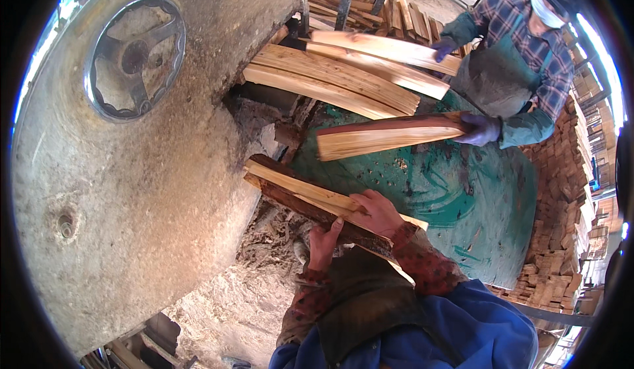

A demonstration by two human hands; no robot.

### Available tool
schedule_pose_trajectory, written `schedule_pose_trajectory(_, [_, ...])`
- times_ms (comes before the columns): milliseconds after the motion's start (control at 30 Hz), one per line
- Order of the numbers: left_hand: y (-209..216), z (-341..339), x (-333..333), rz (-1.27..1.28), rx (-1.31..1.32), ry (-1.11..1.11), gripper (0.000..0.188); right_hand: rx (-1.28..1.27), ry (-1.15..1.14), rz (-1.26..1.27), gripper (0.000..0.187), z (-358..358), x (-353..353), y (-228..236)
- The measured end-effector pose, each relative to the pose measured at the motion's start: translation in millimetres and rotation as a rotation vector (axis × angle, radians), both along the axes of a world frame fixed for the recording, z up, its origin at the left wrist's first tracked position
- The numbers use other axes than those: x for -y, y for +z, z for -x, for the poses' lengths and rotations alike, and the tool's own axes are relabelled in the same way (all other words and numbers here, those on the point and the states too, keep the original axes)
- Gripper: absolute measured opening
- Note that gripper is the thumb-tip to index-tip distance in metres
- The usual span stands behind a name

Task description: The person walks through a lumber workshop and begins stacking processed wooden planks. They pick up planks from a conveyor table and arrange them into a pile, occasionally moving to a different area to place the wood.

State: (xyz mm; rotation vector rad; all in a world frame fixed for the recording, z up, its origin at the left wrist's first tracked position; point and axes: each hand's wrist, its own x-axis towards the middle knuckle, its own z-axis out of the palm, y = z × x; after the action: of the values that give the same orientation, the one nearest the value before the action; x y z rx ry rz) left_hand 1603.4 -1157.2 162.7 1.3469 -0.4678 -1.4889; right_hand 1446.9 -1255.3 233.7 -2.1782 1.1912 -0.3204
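Against the left of the view stands a big dust-caked grey machine housing (132, 190) with a metal handwheel (135, 57) on its side, the largest thing in sight. Beside it lies a round green desk (475, 197), scuffed and dotted with chips, and behind that run stacks of cut wood blocks (561, 190) along the right rim. Across the desk a co-worker in a plaid shirt and apron holds one wooden slab (389, 136) in a purple-gloved hand (481, 130), with more pale slabs (343, 81) piled at the machine's mouth. Nearer, the person's own bundle of split slabs (310, 200) juts from the machine's edge toward the chest, bark-dark beneath and pale on top. The left hand (325, 238) is closed on the underside of the bundle, fingers curled up over its bark edge; the right hand (378, 212) lies on top, its grip pressed down on the pale face. The wood looks stiff, rough and splintery, likely fairly heavy as a bundle, and loose pieces could slide on each other; clamping it from above and below near the middle seems the steadiest hold.
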Motion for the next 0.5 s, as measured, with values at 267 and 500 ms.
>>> schedule_pose_trajectory(267, [16,-3,1,0.062,-0.077,-0.026,0.042,0.138,-0.02,0.011,0.04,-4,-13,18])
schedule_pose_trajectory(500, [29,4,8,-0.02,-0.168,0.036,0.045,0.047,-0.019,0.137,0.035,-1,-45,14])
